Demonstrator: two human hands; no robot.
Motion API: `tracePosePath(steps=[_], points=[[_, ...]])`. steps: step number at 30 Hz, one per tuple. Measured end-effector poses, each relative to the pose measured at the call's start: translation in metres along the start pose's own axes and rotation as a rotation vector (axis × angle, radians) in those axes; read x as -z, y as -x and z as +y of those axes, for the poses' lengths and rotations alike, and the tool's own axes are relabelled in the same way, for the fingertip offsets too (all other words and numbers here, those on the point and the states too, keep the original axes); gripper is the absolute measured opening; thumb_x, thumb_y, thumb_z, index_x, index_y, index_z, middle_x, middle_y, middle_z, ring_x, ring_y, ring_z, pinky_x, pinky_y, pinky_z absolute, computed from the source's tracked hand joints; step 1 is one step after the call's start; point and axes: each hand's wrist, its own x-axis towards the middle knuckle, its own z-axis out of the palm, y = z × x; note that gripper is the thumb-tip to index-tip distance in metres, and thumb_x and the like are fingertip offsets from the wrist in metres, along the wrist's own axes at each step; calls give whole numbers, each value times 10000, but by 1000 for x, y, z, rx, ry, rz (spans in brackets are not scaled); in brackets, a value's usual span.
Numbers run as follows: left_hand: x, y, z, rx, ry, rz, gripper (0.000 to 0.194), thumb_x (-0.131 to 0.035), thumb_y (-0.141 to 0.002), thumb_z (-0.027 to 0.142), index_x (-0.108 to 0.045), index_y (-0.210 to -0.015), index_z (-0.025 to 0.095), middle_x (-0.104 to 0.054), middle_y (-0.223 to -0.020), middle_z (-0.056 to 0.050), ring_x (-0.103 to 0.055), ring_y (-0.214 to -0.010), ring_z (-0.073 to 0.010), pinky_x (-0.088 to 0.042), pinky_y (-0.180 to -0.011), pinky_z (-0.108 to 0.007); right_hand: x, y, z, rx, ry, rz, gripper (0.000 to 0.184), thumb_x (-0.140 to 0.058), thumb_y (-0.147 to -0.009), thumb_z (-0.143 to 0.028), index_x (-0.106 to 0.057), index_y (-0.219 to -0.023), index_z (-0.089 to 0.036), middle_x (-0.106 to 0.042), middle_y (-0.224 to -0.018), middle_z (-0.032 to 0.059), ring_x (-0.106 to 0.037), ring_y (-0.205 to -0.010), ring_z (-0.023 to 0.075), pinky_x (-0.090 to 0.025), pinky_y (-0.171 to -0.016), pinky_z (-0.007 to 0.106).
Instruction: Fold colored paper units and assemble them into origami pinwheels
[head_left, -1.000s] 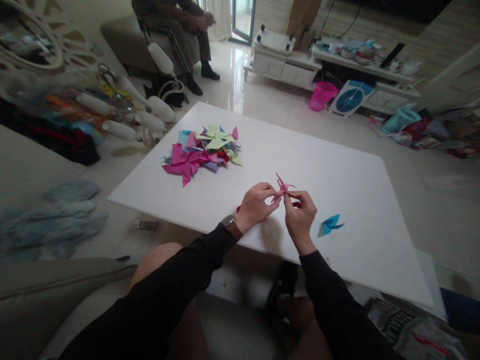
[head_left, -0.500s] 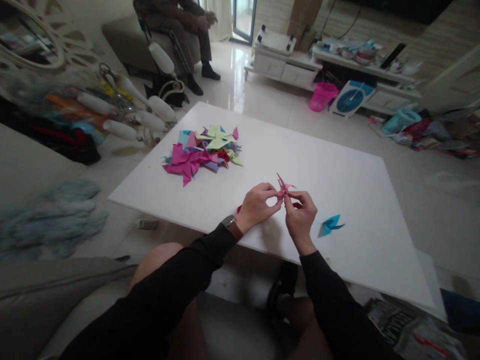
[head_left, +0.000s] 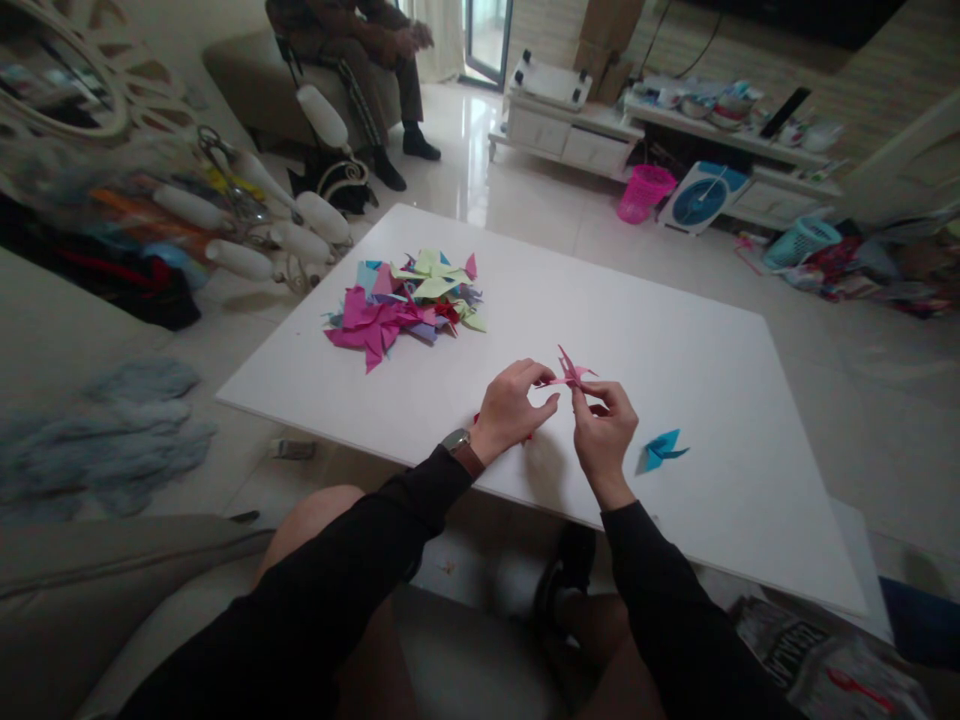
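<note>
A pink origami crane is pinched between the thumb and fingers of my right hand, above the near side of the white table. My left hand is just left of the crane, thumb and fingers apart, its fingertips close to one pink wing. Whether they touch the wing I cannot tell. Behind my left hand a red piece lies mostly hidden. To the right of my right hand a blue folded paper crane rests on the table.
Several colourful folded papers are heaped in a pile at the table's far left. A chandelier-like lamp stands on the floor beyond the left edge. A seated person is at the back, and a pink basket stands near the cabinet.
My left thumb and fingers have come apart and let go of the pink crane. The crane has shifted slightly right in my right hand, showing its wing.
</note>
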Motion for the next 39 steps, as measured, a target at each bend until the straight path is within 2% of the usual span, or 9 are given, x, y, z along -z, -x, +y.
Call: tracePosePath(steps=[8, 12, 21, 39], points=[[0, -1, -1, 21, -4, 24, 183, -703, -820, 91, -644, -955, 200, -645, -920, -15, -623, -876, -161, -517, -807, -297, 1, -1, 0, -2, 3, 15, 122, -680, -903, -313, -682, -875, -194, -691, -884, 35, -656, -803, 168, -503, -571, 245], [-3, 0, -2, 6, -18, 4, 132, -687, -840, 74, -684, -874, 201, -649, -880, -16, -624, -863, -159, -510, -797, -294, -1, 0, -1, -1, -2, 21, 126, -677, -903, -316, -680, -866, -195, -682, -872, 32, -655, -801, 169, -502, -566, 247], [-4, 3, 0, -34, -11, -50, 77, -693, -877, 132, -719, -879, 204, -677, -866, -27, -629, -831, -164, -511, -779, -304, -4, 3, -2, -13, -10, 4, 171, -686, -901, -365, -677, -862, -198, -688, -876, 38, -660, -800, 171, -509, -563, 243], [-5, 3, -2, -80, 32, -75, 59, -677, -891, 169, -724, -923, 187, -707, -930, -46, -658, -904, -179, -534, -834, -322, -5, 4, -3, -22, -53, -19, 124, -705, -892, -313, -690, -870, -192, -683, -881, 26, -660, -802, 159, -506, -570, 234]])
